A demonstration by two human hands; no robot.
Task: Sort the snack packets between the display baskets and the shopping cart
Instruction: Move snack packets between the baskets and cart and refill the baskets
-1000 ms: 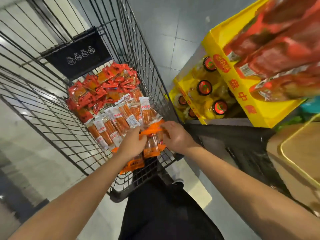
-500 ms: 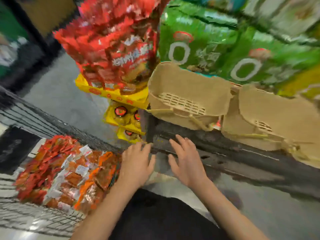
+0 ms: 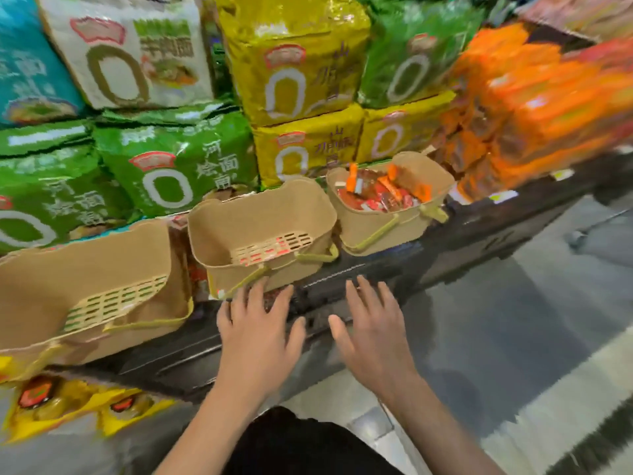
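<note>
Both hands now off the cart packets | left hand (image 3: 255, 332), right hand (image 3: 371, 332) released, empty, before middle basket (image 3: 263, 214) | right basket (image 3: 387, 231) holds snack packets (image 3: 380, 197)

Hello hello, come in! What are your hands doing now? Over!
Left hand and right hand open, holding nothing. Snack packets in right basket; middle basket shows none. Nothing blocking.
</note>
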